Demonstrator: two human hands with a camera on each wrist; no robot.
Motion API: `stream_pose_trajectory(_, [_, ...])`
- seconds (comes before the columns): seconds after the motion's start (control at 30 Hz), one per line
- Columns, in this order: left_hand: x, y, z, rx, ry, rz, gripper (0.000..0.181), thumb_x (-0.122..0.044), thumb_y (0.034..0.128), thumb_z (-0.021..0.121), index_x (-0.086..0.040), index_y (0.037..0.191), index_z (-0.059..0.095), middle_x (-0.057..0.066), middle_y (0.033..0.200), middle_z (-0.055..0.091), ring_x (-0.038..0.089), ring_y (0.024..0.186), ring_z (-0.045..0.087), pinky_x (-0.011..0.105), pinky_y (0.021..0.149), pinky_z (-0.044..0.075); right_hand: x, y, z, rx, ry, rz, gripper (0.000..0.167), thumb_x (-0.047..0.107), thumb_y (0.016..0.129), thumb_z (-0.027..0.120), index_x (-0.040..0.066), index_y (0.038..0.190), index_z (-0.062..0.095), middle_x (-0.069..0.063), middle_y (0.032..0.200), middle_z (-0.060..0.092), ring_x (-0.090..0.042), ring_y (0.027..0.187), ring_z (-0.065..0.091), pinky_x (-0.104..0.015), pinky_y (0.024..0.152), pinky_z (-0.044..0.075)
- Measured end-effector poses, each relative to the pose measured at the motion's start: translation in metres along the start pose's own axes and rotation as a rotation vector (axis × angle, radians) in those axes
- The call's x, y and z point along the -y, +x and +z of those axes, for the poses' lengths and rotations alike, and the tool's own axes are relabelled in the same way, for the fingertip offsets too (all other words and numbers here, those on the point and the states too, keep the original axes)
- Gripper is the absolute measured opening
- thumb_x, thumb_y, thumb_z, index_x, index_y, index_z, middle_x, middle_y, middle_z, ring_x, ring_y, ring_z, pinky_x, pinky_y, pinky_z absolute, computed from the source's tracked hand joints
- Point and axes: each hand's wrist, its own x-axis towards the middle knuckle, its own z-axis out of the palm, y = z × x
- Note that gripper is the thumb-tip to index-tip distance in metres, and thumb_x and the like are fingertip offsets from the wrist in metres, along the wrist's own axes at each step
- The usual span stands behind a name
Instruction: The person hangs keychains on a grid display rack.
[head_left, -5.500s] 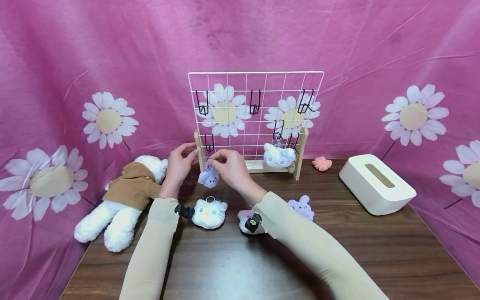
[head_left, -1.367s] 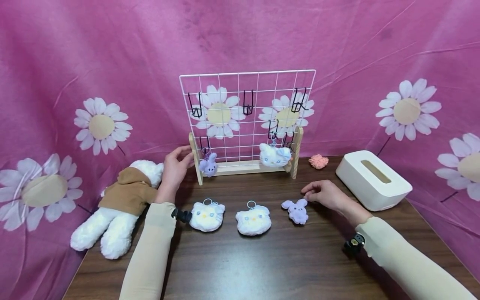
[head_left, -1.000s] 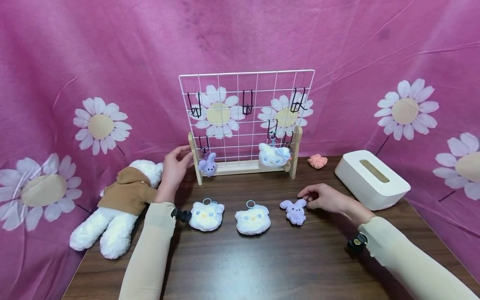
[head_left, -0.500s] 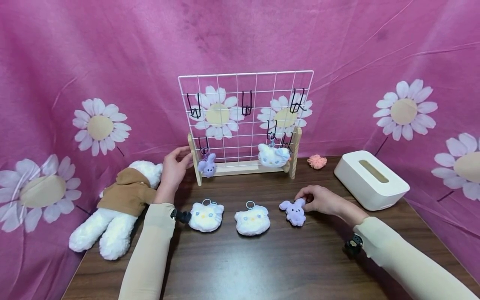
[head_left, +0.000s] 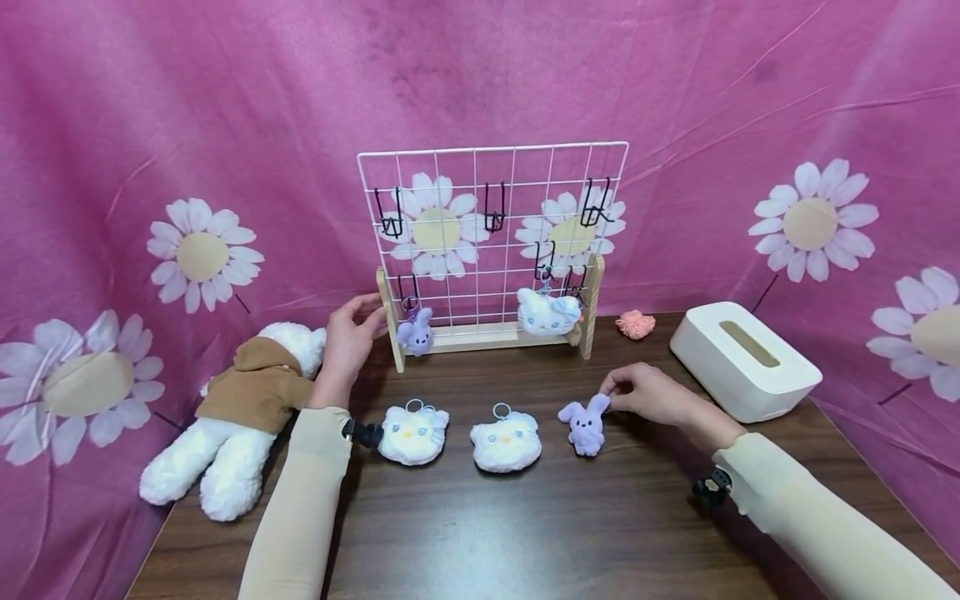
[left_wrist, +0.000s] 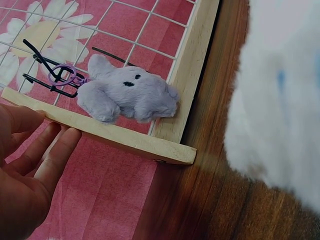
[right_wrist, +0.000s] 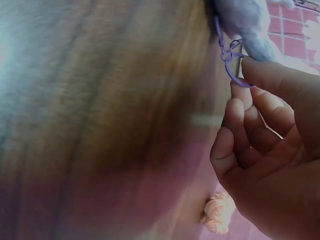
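My right hand (head_left: 651,395) pinches the purple ring (right_wrist: 234,75) of a lilac bunny keychain (head_left: 586,427) between thumb and fingertip; the bunny is at the right of the table. My left hand (head_left: 352,335) touches the left wooden post (left_wrist: 125,136) of the white wire grid rack (head_left: 513,150) with its fingertips. Another lilac bunny (left_wrist: 129,90) hangs from a low black hook beside that post. On the rack's right side hangs a white cat plush (head_left: 549,313). Two more white cat plushes, one at left (head_left: 413,435) and one in the middle (head_left: 506,442), lie on the table with rings upward.
A white tissue box (head_left: 780,388) stands at the right. Behind the right hand lies a small coral yarn piece (head_left: 635,325). A white plush toy in a brown hoodie (head_left: 255,392) lies at the left. Three black hooks, including the middle one (head_left: 494,208), hold nothing along the rack's upper part.
The bunny hangs on the rack's left hook, released by my right hand, which has moved right to the table bunny. Just now that bunny's body has turned more upright. My left hand stays at the post.
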Motion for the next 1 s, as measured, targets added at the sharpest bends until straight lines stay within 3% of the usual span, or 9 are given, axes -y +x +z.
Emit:
stream_pose_trajectory(0.23, [0.001, 0.000, 0.000, -0.006, 0.001, 0.005, 0.037, -0.010, 0.1138, 0.066, 0.004, 0.148, 0.067, 0.032, 0.142, 0.071, 0.002, 0.099, 0.074, 0.022, 0.095, 0.071, 0.009, -0.005, -0.015, -0.115, 0.018, 0.006, 0.006, 0.023, 0.106, 0.080, 0.020, 0.105, 0.085, 0.005, 0.095, 0.082, -0.005, 0.085, 0.066, -0.019, 0.076, 0.055])
stream_pose_trajectory(0.4, [0.001, 0.000, 0.000, -0.005, 0.007, -0.002, 0.037, -0.011, 0.1137, 0.066, 0.003, 0.148, 0.068, 0.031, 0.141, 0.071, 0.005, 0.101, 0.075, 0.026, 0.098, 0.071, 0.017, -0.008, -0.021, -0.140, 0.120, -0.006, 0.009, 0.018, 0.106, 0.078, 0.013, 0.109, 0.085, -0.004, 0.101, 0.085, -0.007, 0.086, 0.074, -0.025, 0.077, 0.066])
stream_pose_trajectory(0.53, [0.000, -0.001, 0.000, -0.003, 0.014, -0.008, 0.037, -0.012, 0.1138, 0.066, 0.002, 0.149, 0.068, 0.030, 0.142, 0.071, 0.009, 0.103, 0.076, 0.028, 0.101, 0.070, 0.025, -0.009, -0.026, -0.149, 0.166, -0.011, 0.011, 0.016, 0.107, 0.077, 0.008, 0.111, 0.084, -0.009, 0.104, 0.084, -0.007, 0.086, 0.073, -0.026, 0.076, 0.067])
stream_pose_trajectory(0.8, [-0.001, 0.000, 0.000, -0.002, 0.007, -0.008, 0.038, -0.012, 0.1136, 0.067, 0.002, 0.149, 0.068, 0.030, 0.142, 0.071, 0.007, 0.102, 0.075, 0.025, 0.099, 0.071, 0.044, -0.009, -0.039, -0.206, 0.069, -0.057, 0.007, 0.016, 0.105, 0.079, 0.013, 0.108, 0.085, -0.003, 0.102, 0.083, -0.001, 0.085, 0.065, -0.018, 0.072, 0.058])
stream_pose_trajectory(1.0, [-0.001, -0.001, 0.000, -0.003, 0.011, -0.007, 0.037, -0.011, 0.1135, 0.067, 0.002, 0.148, 0.068, 0.030, 0.142, 0.071, 0.007, 0.102, 0.075, 0.023, 0.097, 0.071, 0.054, -0.007, -0.049, -0.252, 0.004, -0.087, 0.006, 0.016, 0.104, 0.081, 0.017, 0.107, 0.087, -0.001, 0.103, 0.081, -0.005, 0.093, 0.059, -0.019, 0.074, 0.054])
